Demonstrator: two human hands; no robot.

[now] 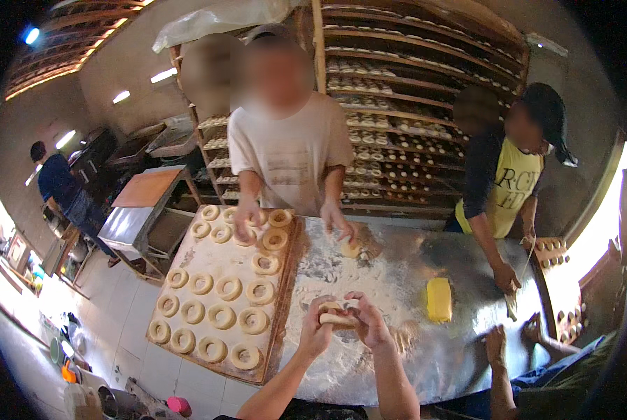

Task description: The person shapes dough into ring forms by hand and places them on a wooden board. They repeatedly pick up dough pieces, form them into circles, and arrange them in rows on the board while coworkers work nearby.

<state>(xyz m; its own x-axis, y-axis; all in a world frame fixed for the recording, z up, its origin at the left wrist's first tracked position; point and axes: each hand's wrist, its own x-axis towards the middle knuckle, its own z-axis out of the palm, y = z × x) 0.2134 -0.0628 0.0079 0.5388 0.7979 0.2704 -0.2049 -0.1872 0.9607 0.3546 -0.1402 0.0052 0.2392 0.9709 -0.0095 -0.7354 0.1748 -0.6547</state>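
Above the floured metal table (460, 357), my left hand (316, 327) and my right hand (371, 323) are both closed round a pale dough ring (338, 319). My fingers grip it from its two sides. To the left, a wooden board (215, 255) carries rows of dough rings. Loose flour (313, 273) is spread beneath and ahead of my hands. Close by my right wrist lies a small floury heap (403, 334) whose make-up I cannot tell.
Across the table a person in a light shirt (289, 147) reaches over the board and a dough piece (350, 248). A yellow block (439, 299) sits right of my hands. Other people's hands (497, 346) work at the right. Behind stands a rack (425, 115) of filled trays.
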